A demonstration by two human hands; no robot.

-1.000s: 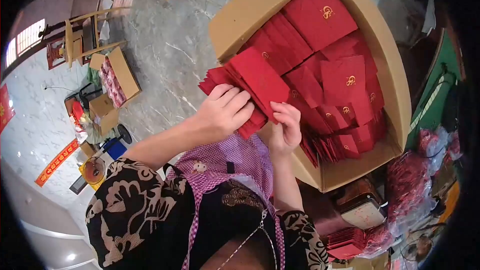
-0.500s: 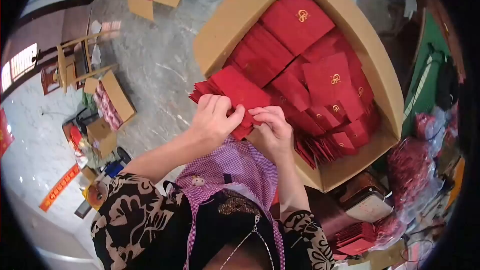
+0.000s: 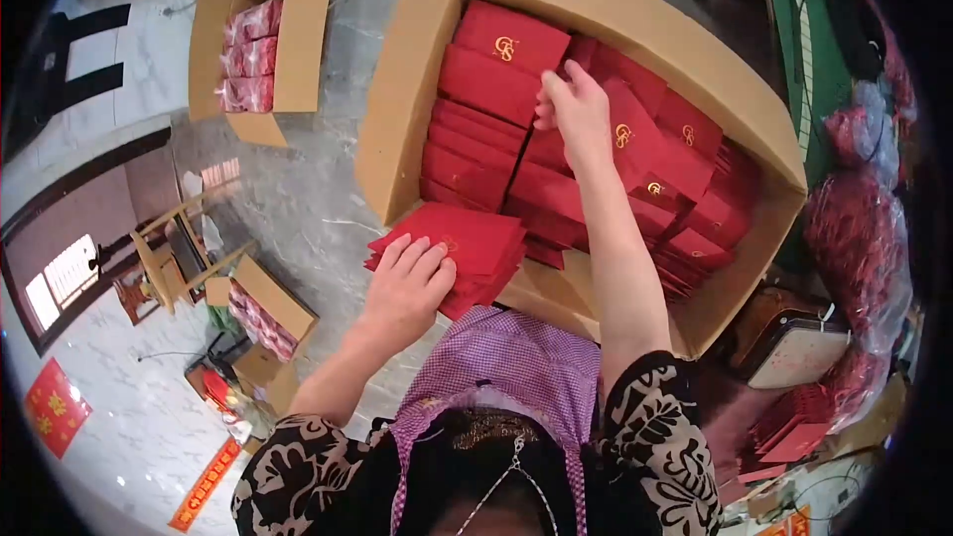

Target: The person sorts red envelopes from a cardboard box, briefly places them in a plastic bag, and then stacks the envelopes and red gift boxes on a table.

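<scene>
My left hand (image 3: 412, 283) is closed on a fanned stack of red envelopes (image 3: 476, 238), its fingers over the near left part. The stack lies at the near left edge of a large cardboard box (image 3: 402, 89), in front of my purple checked apron. Above the box's middle is my right hand (image 3: 579, 114), thumb and finger apart, with nothing visible in it. Beneath and around it, red envelopes (image 3: 511, 45) with gold emblems fill the box in rows and loose piles.
At the upper left stands an open carton (image 3: 303, 40) with wrapped pink-red packs. A smaller carton (image 3: 273, 303) and a wooden chair frame (image 3: 164, 258) are at the left. Plastic-wrapped red bundles (image 3: 859, 248) and a brown case (image 3: 784, 328) lie at the right.
My right hand has left the held stack and moved up over the box. My left hand stays on the stack, which now lies lower in view. The view has shifted and turned.
</scene>
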